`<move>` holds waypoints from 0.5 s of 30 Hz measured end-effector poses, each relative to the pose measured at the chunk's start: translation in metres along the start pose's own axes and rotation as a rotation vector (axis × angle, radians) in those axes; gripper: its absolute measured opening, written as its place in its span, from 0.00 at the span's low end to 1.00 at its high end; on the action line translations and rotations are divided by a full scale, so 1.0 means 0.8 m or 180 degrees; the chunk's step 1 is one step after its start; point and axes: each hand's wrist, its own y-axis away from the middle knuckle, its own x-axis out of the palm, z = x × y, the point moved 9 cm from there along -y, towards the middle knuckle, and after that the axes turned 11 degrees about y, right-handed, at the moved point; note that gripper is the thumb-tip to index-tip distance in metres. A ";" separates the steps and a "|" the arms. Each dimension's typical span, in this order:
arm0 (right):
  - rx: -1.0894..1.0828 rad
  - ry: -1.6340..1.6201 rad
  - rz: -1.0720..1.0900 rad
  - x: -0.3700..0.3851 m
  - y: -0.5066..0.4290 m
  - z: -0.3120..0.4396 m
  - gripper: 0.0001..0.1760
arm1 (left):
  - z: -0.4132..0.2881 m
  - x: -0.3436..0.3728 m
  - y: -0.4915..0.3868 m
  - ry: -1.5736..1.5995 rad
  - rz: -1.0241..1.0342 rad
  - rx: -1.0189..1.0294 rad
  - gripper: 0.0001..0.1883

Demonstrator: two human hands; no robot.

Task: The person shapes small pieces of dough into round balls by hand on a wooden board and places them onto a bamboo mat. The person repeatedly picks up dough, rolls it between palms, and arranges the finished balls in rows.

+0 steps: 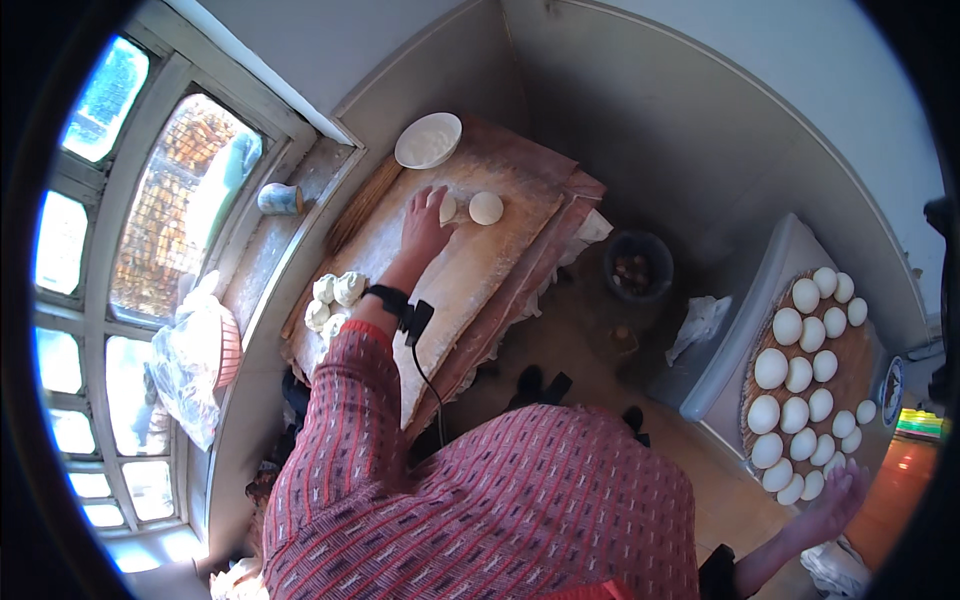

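My left hand, with a dark band at the wrist, is cupped against a dough ball and hides part of it. A second round dough ball lies just right of it on the floured wooden board. Rougher dough pieces are clustered on the board's near left part, by my forearm. Far to the right, my right hand is at the lower edge of a round woven tray. Its fingers look apart, beside a dough ball. Several smooth white dough balls sit on this tray.
A white bowl with white powder stands at the board's far end. Thin sticks lie along its left edge. The windowsill holds a can and a bagged pink basket. A dark bucket stands on the floor.
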 end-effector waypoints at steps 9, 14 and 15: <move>-0.0561 0.0028 0.1204 0.170 0.090 0.184 0.10 | 0.017 0.033 0.019 0.0346 0.1153 0.0243 0.25; -0.0857 -0.0437 0.2889 0.365 0.168 0.264 0.14 | 0.009 -0.004 0.114 0.0309 0.1181 0.0201 0.26; -0.1015 -0.0361 0.3201 0.406 0.186 0.277 0.15 | 0.020 -0.017 0.125 0.0309 0.1040 -0.0003 0.26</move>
